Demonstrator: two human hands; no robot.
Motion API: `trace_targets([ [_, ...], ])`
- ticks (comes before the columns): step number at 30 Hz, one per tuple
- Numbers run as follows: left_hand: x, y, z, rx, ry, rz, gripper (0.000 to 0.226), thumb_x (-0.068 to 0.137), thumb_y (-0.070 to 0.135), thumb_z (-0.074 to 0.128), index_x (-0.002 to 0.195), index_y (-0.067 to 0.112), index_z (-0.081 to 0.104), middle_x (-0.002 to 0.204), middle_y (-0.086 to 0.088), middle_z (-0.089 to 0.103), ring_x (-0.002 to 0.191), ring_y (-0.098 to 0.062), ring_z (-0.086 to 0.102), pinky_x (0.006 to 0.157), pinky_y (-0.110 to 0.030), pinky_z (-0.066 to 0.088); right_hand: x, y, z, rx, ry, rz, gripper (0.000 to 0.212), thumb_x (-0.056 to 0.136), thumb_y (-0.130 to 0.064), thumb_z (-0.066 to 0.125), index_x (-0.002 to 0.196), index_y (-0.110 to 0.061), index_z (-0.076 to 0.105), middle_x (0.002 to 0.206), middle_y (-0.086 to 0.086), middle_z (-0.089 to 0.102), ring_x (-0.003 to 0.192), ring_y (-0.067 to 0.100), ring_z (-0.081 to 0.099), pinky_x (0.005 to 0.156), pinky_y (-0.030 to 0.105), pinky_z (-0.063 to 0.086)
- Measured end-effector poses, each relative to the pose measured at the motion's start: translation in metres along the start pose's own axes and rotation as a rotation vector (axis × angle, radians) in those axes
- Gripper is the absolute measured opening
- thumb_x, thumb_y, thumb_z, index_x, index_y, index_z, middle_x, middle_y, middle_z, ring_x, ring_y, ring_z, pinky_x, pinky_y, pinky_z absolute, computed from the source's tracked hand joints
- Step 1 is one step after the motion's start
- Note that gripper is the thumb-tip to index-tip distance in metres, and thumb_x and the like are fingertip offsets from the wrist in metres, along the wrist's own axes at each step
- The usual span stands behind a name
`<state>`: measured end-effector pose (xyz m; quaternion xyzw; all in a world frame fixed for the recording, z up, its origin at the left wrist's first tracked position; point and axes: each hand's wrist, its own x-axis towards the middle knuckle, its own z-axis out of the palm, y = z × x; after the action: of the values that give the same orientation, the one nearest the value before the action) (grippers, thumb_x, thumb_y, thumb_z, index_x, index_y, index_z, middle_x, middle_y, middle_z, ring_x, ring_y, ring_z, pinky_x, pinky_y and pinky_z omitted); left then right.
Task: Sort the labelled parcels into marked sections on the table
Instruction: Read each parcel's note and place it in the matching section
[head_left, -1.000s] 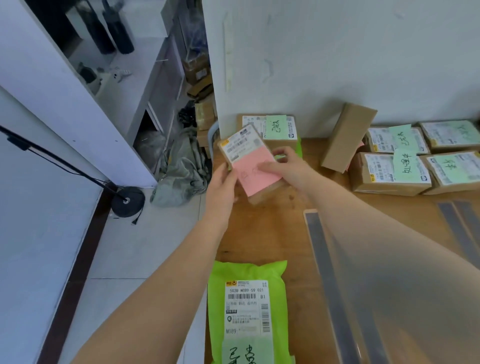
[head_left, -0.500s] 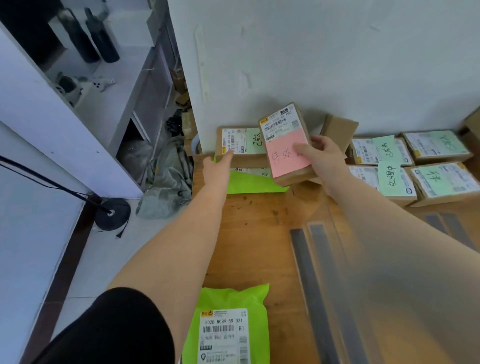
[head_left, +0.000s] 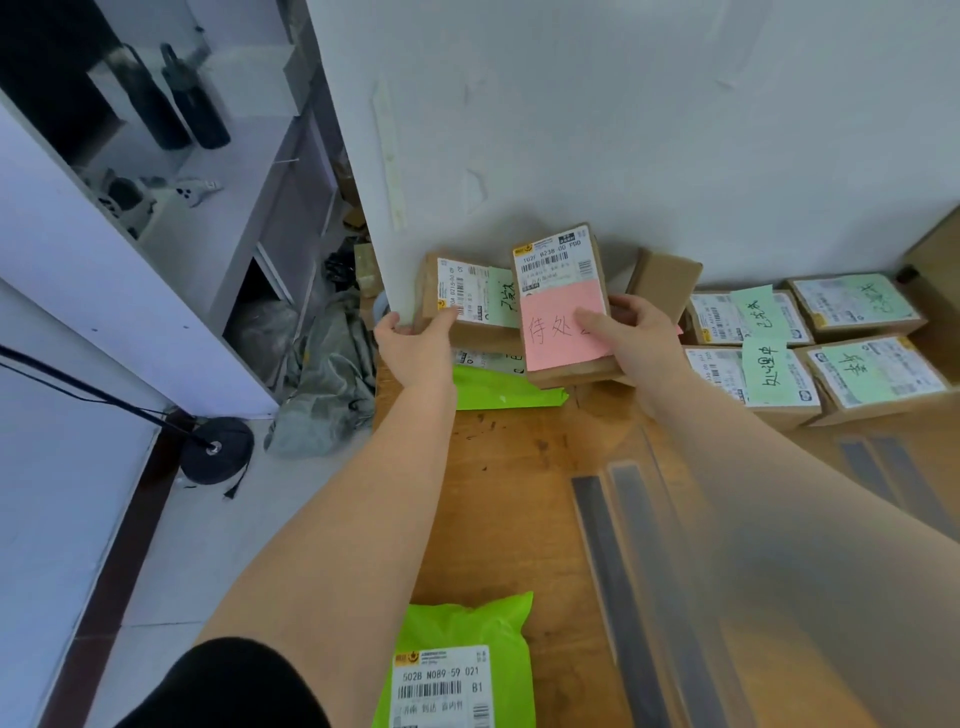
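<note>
Two hands on parcels at the far wall: right hand (head_left: 636, 338) grips the pink-labelled cardboard parcel (head_left: 563, 306) from its right side, thumb pressed on the pink label, parcel tilted and lifted. Left of that parcel, left hand (head_left: 415, 345) clasps the green-labelled cardboard parcel (head_left: 470, 299), which lies on a green mailer bag (head_left: 506, 387) on the wooden table (head_left: 519, 519).

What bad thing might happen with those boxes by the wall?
The left hand grips a box with a green note right at the table's corner, so it might slip off onto the floor. The right hand holds the pink-note box tilted above a green bag; set down there, it may sit unevenly.
</note>
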<state>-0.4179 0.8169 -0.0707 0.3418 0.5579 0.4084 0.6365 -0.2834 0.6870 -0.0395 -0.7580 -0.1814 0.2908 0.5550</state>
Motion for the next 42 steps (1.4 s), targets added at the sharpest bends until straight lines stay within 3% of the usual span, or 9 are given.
trace_targets([
  [3,-0.011,0.015,-0.016,-0.090,-0.035,0.000,0.079,0.075,0.010,0.075,0.139,0.018,0.029,0.107,0.002,0.051,0.106,-0.021,0.056,0.088,-0.041,0.054,-0.015,-0.008,-0.003,0.091,-0.014,0.010,0.056,0.078,-0.035,0.073,0.128,-0.017,0.054,0.114,0.000,0.065,0.104,0.019,0.063,0.093,0.041,0.052],
  [8,-0.034,0.044,-0.063,-0.207,-0.182,-0.036,0.073,0.081,0.008,0.069,0.140,0.021,0.028,0.126,-0.009,0.056,0.114,-0.023,0.057,0.082,-0.043,0.055,-0.058,-0.030,-0.018,0.210,-0.100,0.024,0.022,0.083,-0.029,0.069,0.105,-0.024,0.066,0.097,-0.001,0.074,0.097,0.020,0.068,0.086,0.037,0.055],
  [11,-0.065,0.058,-0.094,-0.168,-0.217,-0.008,0.061,0.084,0.011,0.066,0.137,0.016,0.037,0.113,-0.004,0.060,0.108,-0.023,0.058,0.082,-0.040,0.051,-0.102,-0.044,-0.029,0.221,-0.174,0.020,0.010,0.086,-0.025,0.065,0.095,-0.022,0.066,0.081,-0.005,0.075,0.081,0.014,0.070,0.070,0.027,0.057],
  [15,-0.117,0.067,-0.126,-0.106,-0.286,-0.044,0.050,0.078,0.025,0.067,0.123,0.010,0.054,0.111,-0.015,0.067,0.102,-0.034,0.065,0.089,-0.048,0.052,-0.171,-0.047,-0.036,0.240,-0.232,0.034,0.007,0.088,-0.021,0.062,0.093,-0.018,0.066,0.080,-0.002,0.075,0.080,0.016,0.068,0.079,0.031,0.055],
  [19,-0.169,0.068,-0.152,-0.051,-0.356,-0.076,0.024,0.088,0.028,0.059,0.104,0.011,0.064,0.108,-0.015,0.069,0.099,-0.033,0.065,0.091,-0.047,0.050,-0.242,-0.037,-0.041,0.319,-0.229,0.048,0.012,0.089,-0.018,0.060,0.099,-0.014,0.064,0.089,0.004,0.075,0.083,0.018,0.068,0.078,0.033,0.054],
  [25,-0.233,0.050,-0.179,-0.026,-0.376,-0.027,0.053,0.076,0.037,0.067,0.120,0.009,0.057,0.110,-0.014,0.069,0.102,-0.034,0.066,0.091,-0.051,0.051,-0.323,-0.011,-0.059,0.450,-0.104,0.093,0.018,0.089,-0.016,0.060,0.105,-0.010,0.065,0.107,0.015,0.071,0.103,0.032,0.064,0.099,0.049,0.044],
  [30,-0.279,0.023,-0.198,-0.048,-0.413,-0.087,0.087,0.048,0.038,0.067,0.126,0.005,0.050,0.118,-0.021,0.063,0.107,-0.040,0.062,0.091,-0.061,0.047,-0.368,0.011,-0.091,0.442,-0.058,0.135,0.016,0.087,-0.021,0.063,0.100,-0.013,0.066,0.099,0.010,0.074,0.099,0.027,0.067,0.099,0.046,0.047],
  [37,-0.363,-0.007,-0.203,0.064,-0.530,-0.032,0.021,0.088,0.009,0.055,0.108,0.016,0.052,0.088,-0.006,0.068,0.071,-0.021,0.067,0.066,-0.039,0.057,-0.415,0.041,-0.143,0.458,0.003,0.099,0.027,0.086,-0.023,0.064,0.111,-0.014,0.063,0.095,0.005,0.075,0.092,0.021,0.070,0.085,0.037,0.056],
  [42,-0.424,-0.035,-0.211,0.111,-0.751,-0.092,0.062,0.086,-0.003,0.054,0.136,0.032,0.042,0.111,-0.002,0.069,0.086,-0.023,0.071,0.066,-0.038,0.060,-0.451,0.066,-0.195,0.490,0.068,0.092,0.048,0.083,-0.022,0.068,0.130,-0.021,0.055,0.100,0.001,0.074,0.092,0.018,0.071,0.078,0.037,0.059],
])
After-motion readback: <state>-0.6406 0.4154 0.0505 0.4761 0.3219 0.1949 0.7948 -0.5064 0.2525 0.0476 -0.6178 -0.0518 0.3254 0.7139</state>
